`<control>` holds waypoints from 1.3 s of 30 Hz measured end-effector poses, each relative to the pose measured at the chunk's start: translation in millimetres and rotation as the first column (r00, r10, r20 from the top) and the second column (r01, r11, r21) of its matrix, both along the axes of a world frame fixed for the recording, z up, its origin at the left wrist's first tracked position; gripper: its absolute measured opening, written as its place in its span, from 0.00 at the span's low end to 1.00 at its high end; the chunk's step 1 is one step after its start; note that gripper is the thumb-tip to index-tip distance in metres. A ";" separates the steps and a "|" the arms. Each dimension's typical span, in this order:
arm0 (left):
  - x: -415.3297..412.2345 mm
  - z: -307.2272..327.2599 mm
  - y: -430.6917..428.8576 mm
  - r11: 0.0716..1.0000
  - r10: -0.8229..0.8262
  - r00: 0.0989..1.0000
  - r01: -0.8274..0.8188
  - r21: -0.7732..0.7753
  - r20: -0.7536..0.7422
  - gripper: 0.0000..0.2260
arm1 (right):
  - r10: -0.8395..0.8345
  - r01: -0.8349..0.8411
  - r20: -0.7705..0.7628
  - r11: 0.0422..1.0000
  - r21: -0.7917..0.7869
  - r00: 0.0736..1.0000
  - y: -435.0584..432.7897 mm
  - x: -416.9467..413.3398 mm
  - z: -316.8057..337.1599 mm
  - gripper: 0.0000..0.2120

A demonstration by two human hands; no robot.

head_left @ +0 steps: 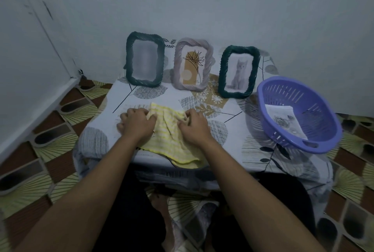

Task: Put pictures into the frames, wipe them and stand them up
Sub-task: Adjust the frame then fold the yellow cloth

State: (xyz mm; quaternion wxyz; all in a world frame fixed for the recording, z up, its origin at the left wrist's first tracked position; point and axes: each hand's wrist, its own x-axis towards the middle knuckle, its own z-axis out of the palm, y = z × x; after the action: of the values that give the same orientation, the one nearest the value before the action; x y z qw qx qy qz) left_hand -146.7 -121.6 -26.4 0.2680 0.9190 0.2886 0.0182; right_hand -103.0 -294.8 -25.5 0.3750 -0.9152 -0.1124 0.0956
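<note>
Though rumpled, cloth [168, 144] under both hands [137, 124] [192, 128]

so the left forearm [105, 180] and right forearm [234, 180] both reach forward, roughly parallel, palms down. the left hand [137, 125] has curled fingers, thumb side pinching the yellow cloth [169, 138]. the right hand [193, 129] sits just beside it, fingertips bunched into the same cloth, I think, it's kinda blurry.
</note>
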 end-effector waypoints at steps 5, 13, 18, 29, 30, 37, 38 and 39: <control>4.2 4.7 -1.2 0.972 0.017 0.957 0.052 -0.229 0.289 0.11 | -0.039 0.030 0.026 0.956 0.293 0.999 -20.4 -2.4 6.7 0.08; 11.0 33.6 -6.5 0.813 0.125 0.828 0.230 -0.535 0.546 0.03 | -0.220 0.197 -0.022 0.819 0.538 0.975 -52.8 9.0 29.5 0.14; 13.5 41.1 -11.9 0.780 0.077 0.829 0.296 -0.551 0.554 0.08 | -0.178 0.164 -0.037 0.778 0.606 0.983 -63.4 11.9 36.1 0.09; 9.0 34.3 -10.8 0.780 0.234 0.835 0.144 -0.610 0.497 0.08 | -0.196 0.316 -0.250 0.667 0.674 0.948 -78.4 15.5 43.9 0.06; 9.5 31.9 -10.7 0.760 0.262 0.831 0.136 -0.636 0.491 0.09 | -0.180 0.316 -0.264 0.647 0.694 0.948 -77.7 15.5 44.2 0.08; 2.3 30.9 -15.9 0.978 0.143 0.951 -0.093 -0.185 0.275 0.19 | -0.014 0.284 -0.321 0.507 0.814 0.947 -67.9 11.7 56.5 0.17; 0.9 34.4 -20.1 0.993 0.105 0.942 -0.079 -0.091 0.319 0.16 | 0.006 0.280 -0.326 0.497 0.821 0.945 -65.0 10.6 60.2 0.18; -0.3 39.7 -24.9 0.997 0.054 0.917 -0.025 -0.079 0.395 0.13 | 0.024 0.276 -0.329 0.490 0.827 0.944 -61.8 9.7 63.8 0.19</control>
State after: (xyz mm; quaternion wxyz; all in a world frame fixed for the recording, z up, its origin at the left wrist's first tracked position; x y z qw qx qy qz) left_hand -147.1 -146.5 13.3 0.3537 0.8799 0.2472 0.1988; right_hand -93.3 -356.6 38.4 0.7998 -0.5846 -0.0192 0.1348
